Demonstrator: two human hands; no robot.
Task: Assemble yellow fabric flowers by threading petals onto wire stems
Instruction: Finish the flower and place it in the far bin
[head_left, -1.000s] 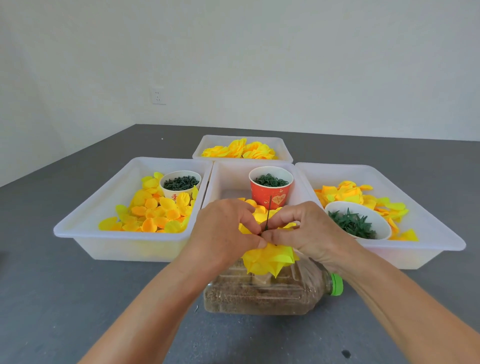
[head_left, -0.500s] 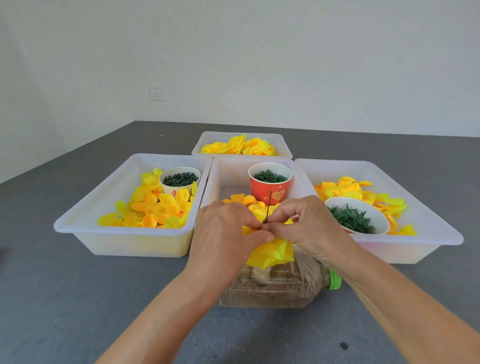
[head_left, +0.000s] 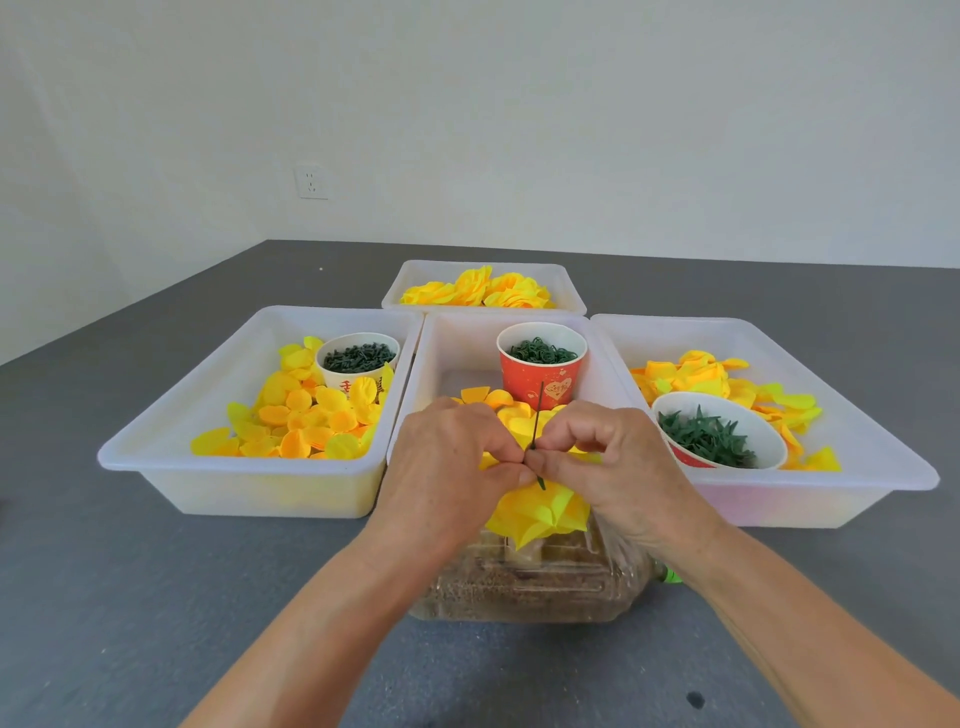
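Two hands are working together over the middle tray: the left hand and the right hand are both pinching the thin green wire where it is passing through the yellow flower, so each grip is closing on the same small spot, thumbs touching. The wire is standing nearly upright, its top showing in front of the red cup, and the flower is hanging just below the fingers, above a clear bottle lying on the bench. To do this step well, I would judge that the fingers should be sliding the petals along the wire while keeping it straight, since a thin wire is likely bending under side pressure. Loose petals are waiting in the left tray for the next layer.
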